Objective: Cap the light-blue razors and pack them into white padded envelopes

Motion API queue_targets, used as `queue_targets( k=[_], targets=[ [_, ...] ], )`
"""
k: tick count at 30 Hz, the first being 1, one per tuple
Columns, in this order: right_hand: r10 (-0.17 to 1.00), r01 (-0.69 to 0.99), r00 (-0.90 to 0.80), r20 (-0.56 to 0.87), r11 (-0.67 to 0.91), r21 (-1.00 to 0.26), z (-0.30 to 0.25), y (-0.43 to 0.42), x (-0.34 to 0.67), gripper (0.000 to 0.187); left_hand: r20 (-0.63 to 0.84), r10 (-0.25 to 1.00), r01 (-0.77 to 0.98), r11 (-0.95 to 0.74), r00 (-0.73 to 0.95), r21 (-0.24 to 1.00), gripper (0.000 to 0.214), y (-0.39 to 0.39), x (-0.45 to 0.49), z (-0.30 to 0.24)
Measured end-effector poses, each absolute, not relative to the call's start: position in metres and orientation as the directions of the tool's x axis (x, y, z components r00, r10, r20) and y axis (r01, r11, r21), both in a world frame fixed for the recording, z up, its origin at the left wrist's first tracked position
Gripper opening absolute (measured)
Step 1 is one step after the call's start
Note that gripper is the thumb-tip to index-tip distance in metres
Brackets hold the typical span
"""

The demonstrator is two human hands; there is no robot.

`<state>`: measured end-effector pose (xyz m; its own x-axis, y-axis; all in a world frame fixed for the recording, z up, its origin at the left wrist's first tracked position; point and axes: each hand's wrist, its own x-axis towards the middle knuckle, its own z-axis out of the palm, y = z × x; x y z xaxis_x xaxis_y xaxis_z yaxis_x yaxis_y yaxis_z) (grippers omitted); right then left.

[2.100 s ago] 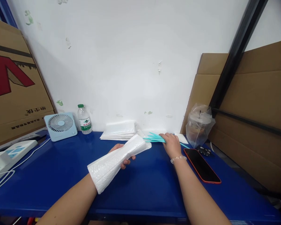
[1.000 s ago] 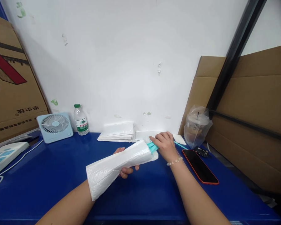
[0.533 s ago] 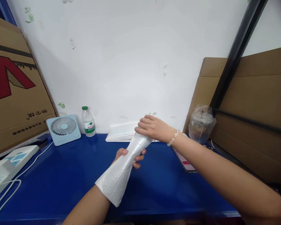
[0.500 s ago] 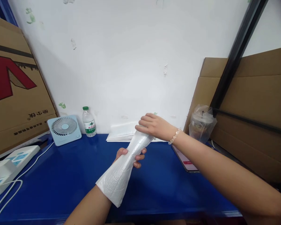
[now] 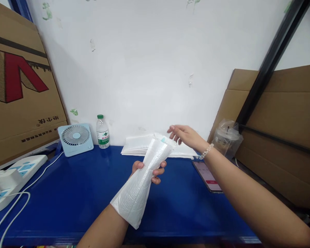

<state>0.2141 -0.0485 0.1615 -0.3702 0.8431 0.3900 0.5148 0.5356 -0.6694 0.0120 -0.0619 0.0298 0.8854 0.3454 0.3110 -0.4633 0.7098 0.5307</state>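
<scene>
A white padded sheet (image 5: 136,193), gathered at its middle into a rough funnel, is gripped by my left hand (image 5: 158,172). Thumb and fingers wrap round its waist, and its wide lower end lies over my left wrist. The upper end flares open, with a small pale-green patch showing at the rim. My right hand (image 5: 183,135) hovers just beside that rim, fingers loosely bent and apart, holding nothing; a clear bead bracelet circles its wrist. Behind both hands, a stack of folded white sheets (image 5: 134,144) lies against the wall.
On the blue table (image 5: 74,196), a light-blue fan (image 5: 76,139) and a water bottle (image 5: 102,132) stand at the back left. A power strip (image 5: 28,168) with cables lies far left. Rightward are a phone (image 5: 208,177) and a bagged drink cup (image 5: 226,137). Cardboard (image 5: 286,137) flanks the right.
My right hand has let go of the sheet's upper end and moved right, uncovering the flared rim. My left hand keeps its hold. The whole view has shifted slightly.
</scene>
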Motion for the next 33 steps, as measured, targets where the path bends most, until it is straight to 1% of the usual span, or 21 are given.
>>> queue_targets(
  k=[1, 2, 3, 4, 5, 7, 9, 11, 13, 16, 19, 21, 22, 24, 26, 27, 29, 31, 33],
  targets=[
    [0.868, 0.49, -0.409, 0.281, 0.468, -0.735, 0.16, -0.05, 0.213, 0.039, 0.311, 0.333, -0.454, 0.702, 0.89, 0.549, 0.063, -0.06, 0.012, 0.029],
    [0.871, 0.47, -0.449, 0.201, 0.421, -0.776, 0.159, -0.052, 0.212, 0.039, 0.312, 0.329, -0.452, 0.692, 0.892, 0.563, 0.064, -0.06, 0.012, 0.029],
    [0.866, 0.454, -0.477, 0.153, 0.392, -0.8, 0.159, -0.054, 0.211, 0.037, 0.31, 0.332, -0.454, 0.68, 0.891, 0.576, 0.066, -0.06, 0.013, 0.029],
    [0.866, 0.438, -0.481, 0.14, 0.375, -0.817, 0.161, -0.056, 0.211, 0.034, 0.306, 0.347, -0.462, 0.661, 0.887, 0.591, 0.07, -0.06, 0.013, 0.03],
    [0.875, 0.417, -0.457, 0.161, 0.37, -0.83, 0.164, -0.058, 0.211, 0.033, 0.299, 0.366, -0.471, 0.638, 0.881, 0.609, 0.075, -0.062, 0.012, 0.032],
    [0.9, 0.376, -0.337, 0.275, 0.396, -0.838, 0.172, -0.06, 0.214, 0.031, 0.286, 0.398, -0.482, 0.588, 0.871, 0.649, 0.087, -0.065, 0.011, 0.038],
    [0.893, 0.375, -0.221, 0.393, 0.45, -0.81, 0.181, -0.06, 0.218, 0.031, 0.267, 0.382, -0.451, 0.553, 0.885, 0.701, 0.098, -0.068, 0.009, 0.044],
    [0.872, 0.418, -0.154, 0.464, 0.483, -0.769, 0.187, -0.058, 0.221, 0.03, 0.254, 0.341, -0.408, 0.53, 0.905, 0.743, 0.1, -0.07, 0.009, 0.048],
    [0.864, 0.486, -0.122, 0.488, 0.48, -0.73, 0.188, -0.054, 0.224, 0.03, 0.252, 0.352, -0.406, 0.486, 0.901, 0.774, 0.092, -0.07, 0.01, 0.049],
    [0.855, 0.536, -0.053, 0.517, 0.461, -0.707, 0.182, -0.048, 0.227, 0.031, 0.217, 0.43, -0.412, 0.435, 0.876, 0.801, 0.069, -0.064, 0.014, 0.043],
    [0.862, 0.486, 0.006, 0.507, 0.441, -0.755, 0.177, -0.046, 0.231, 0.035, 0.098, 0.549, -0.382, 0.433, 0.83, 0.817, 0.047, -0.054, 0.015, 0.033],
    [0.859, 0.417, -0.036, 0.51, 0.477, -0.773, 0.176, -0.049, 0.236, 0.04, 0.029, 0.626, -0.372, 0.425, 0.78, 0.825, 0.036, -0.048, 0.014, 0.028],
    [0.845, 0.382, -0.103, 0.525, 0.521, -0.763, 0.177, -0.051, 0.238, 0.04, 0.017, 0.644, -0.375, 0.424, 0.765, 0.824, 0.033, -0.046, 0.012, 0.027],
    [0.779, 0.318, -0.307, 0.547, 0.626, -0.712, 0.177, -0.056, 0.243, 0.04, 0.03, 0.618, -0.387, 0.452, 0.785, 0.804, 0.033, -0.046, 0.01, 0.025],
    [0.72, 0.282, -0.482, 0.499, 0.667, -0.69, 0.173, -0.059, 0.245, 0.042, 0.08, 0.555, -0.416, 0.512, 0.828, 0.751, 0.037, -0.049, 0.008, 0.024],
    [0.719, 0.28, -0.523, 0.458, 0.652, -0.704, 0.17, -0.06, 0.246, 0.042, 0.101, 0.522, -0.426, 0.553, 0.847, 0.716, 0.04, -0.051, 0.008, 0.024],
    [0.765, 0.277, -0.507, 0.398, 0.582, -0.765, 0.159, -0.057, 0.247, 0.035, 0.103, 0.469, -0.416, 0.637, 0.877, 0.649, 0.043, -0.055, 0.01, 0.024],
    [0.823, 0.245, -0.409, 0.395, 0.516, -0.821, 0.145, -0.049, 0.252, 0.032, 0.037, 0.442, -0.374, 0.708, 0.896, 0.599, 0.044, -0.056, 0.014, 0.024],
    [0.868, 0.191, -0.287, 0.404, 0.466, -0.864, 0.13, -0.035, 0.264, 0.034, -0.047, 0.472, -0.369, 0.743, 0.88, 0.559, 0.044, -0.055, 0.02, 0.025]
  ],
)
